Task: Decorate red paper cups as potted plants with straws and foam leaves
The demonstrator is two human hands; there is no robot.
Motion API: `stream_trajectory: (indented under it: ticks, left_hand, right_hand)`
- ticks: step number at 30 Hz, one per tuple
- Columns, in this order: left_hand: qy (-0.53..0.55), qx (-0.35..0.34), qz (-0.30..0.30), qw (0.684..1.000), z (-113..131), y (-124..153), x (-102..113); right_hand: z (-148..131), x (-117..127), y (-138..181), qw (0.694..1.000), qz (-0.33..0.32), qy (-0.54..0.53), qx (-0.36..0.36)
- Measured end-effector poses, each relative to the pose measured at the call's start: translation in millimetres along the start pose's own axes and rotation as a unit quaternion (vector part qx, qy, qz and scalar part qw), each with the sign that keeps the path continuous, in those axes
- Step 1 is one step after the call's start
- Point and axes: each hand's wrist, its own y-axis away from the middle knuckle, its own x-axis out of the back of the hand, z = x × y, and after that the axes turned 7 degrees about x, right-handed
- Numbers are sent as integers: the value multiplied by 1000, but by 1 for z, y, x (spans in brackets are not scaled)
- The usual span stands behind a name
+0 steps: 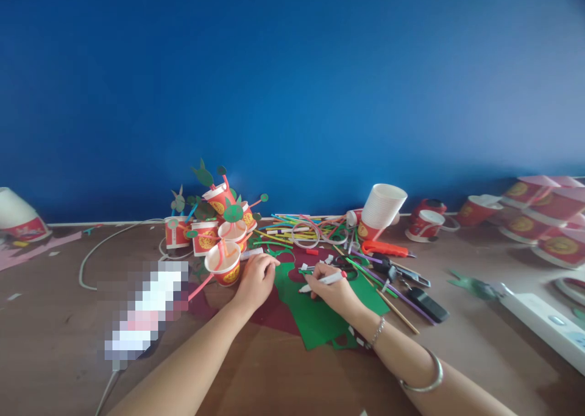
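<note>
My right hand point(333, 292) is closed round a white marker with a red cap point(325, 279), its tip resting on a sheet of green paper point(320, 318) that lies over dark red paper point(274, 313). My left hand point(256, 280) rests with curled fingers on the left edge of the green sheet, beside a red paper cup with a pink straw point(223, 265). Whether the left hand holds anything I cannot make out.
Decorated red cups with green paper shapes point(212, 218) stand behind the hands. Coloured straws point(301, 227), a stack of white cups point(381, 210), an orange cutter point(382, 248), scissors point(350, 265), more red cups point(539, 221), a white power strip point(543, 324) and a white cable point(98, 248) lie about.
</note>
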Motion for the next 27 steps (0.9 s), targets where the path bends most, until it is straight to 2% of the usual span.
stream_trajectory:
  ticks: [11,22,27]
  left_hand:
    - [-4,-3,3,1000,0,0,0]
    - [1,5,3,1000,0,0,1]
    - [-1,5,1,1000,1,-1,1]
  right_hand:
    - [-2,0,-1,1000,5,7,5]
    - [-2,3,-3,997,44,-60,-3]
    - [-4,3,0,996,29,-82,18]
